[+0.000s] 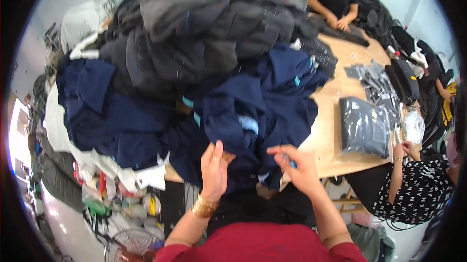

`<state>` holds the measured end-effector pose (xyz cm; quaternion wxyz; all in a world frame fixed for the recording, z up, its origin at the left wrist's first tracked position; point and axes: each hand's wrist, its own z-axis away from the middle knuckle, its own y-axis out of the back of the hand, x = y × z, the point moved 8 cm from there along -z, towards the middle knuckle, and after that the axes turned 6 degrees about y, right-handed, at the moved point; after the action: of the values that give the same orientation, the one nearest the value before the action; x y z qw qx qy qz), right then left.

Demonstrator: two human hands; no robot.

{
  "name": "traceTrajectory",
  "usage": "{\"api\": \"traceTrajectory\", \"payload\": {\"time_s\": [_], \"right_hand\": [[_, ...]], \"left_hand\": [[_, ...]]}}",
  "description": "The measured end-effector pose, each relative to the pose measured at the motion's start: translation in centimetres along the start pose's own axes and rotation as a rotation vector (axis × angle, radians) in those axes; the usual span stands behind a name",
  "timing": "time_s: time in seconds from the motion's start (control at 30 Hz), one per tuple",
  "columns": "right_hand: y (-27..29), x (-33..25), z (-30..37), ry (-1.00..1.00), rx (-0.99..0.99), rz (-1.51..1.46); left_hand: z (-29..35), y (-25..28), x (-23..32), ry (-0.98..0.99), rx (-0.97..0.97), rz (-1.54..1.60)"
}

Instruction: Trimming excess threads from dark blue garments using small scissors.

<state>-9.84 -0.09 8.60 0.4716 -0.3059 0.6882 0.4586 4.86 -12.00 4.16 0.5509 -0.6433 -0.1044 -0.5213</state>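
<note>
A navy blue garment (238,101) lies heaped before me, with light blue patches on its cloth, and part of it drapes over the near table edge. My left hand (215,170), with a gold bangle on its wrist, is at the near folds of this garment, its fingers bent together at the cloth. To its right, my right hand (300,170) curls around a small blue object (293,163), mostly hidden by the fingers. Its index finger points left toward the cloth, and whether it touches is unclear.
Dark grey garments (194,28) are piled high behind the navy cloth. At the right of the wooden table (326,131) lie a clear-bagged dark garment (364,126) and grey strips (379,87). One person works at the far side, another at the right. A fan (134,247) stands lower left.
</note>
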Motion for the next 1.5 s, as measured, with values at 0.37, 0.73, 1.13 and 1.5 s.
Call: {"api": "traceTrajectory", "payload": {"time_s": [0.37, 0.73, 1.13, 1.5], "right_hand": [[-2.4, -3.4, -4.0, 0.309, 0.233, 0.115], [-3.7, -3.2, -4.7, 0.228, 0.233, 0.159], [-3.6, -1.1, -4.8, -0.126, 0.160, -0.245], [-5.2, -4.7, -3.2, 0.424, 0.094, 0.194]], "left_hand": [[-1.4, -0.2, 0.1, 0.042, -0.023, -0.018], [-0.9, -0.2, -0.9, 0.075, -0.025, -0.208], [-0.9, -0.4, 0.6, 0.003, -0.034, -0.120], [0.2, -0.9, 1.4, -0.252, -0.134, -0.559]]}}
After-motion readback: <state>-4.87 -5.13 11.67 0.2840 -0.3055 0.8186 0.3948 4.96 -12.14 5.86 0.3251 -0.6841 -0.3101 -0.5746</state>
